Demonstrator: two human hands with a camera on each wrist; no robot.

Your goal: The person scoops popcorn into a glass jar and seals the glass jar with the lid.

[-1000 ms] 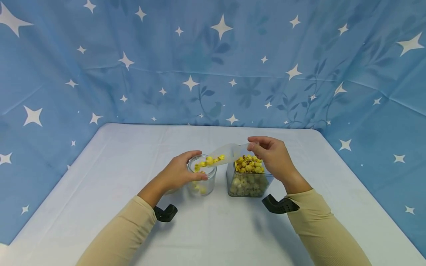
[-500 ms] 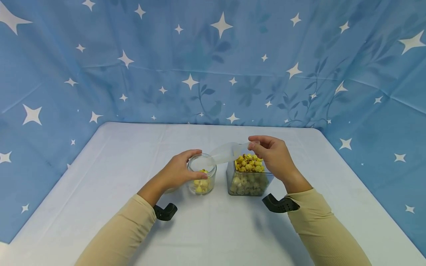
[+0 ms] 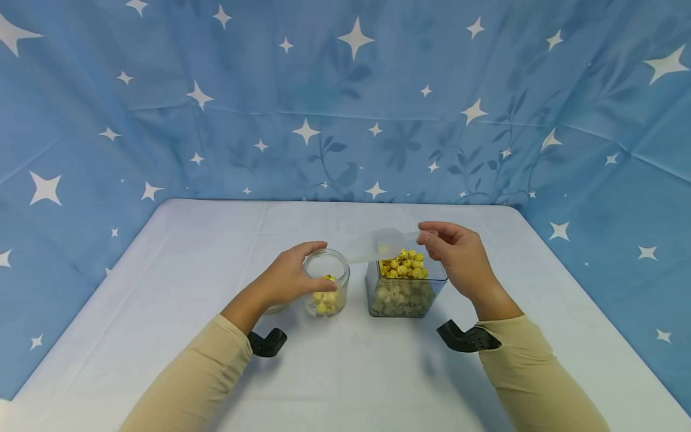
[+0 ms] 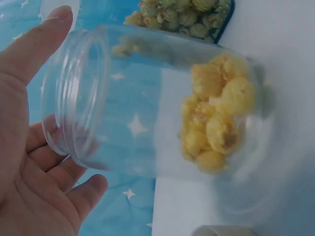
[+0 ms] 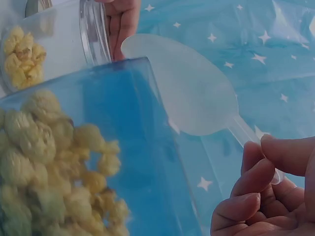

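We have slid the scoop rightward; our right grip pinches its handle by the popcorn tub, our left grip clasps the jar on the white counter, starry cloth behind.

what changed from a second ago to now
The popcorn that was sliding off the scoop now lies in the jar. The right hand has drawn the scoop right, away from the jar's mouth. Neither hand let go; the left hand stays on the jar, and the box stays put.
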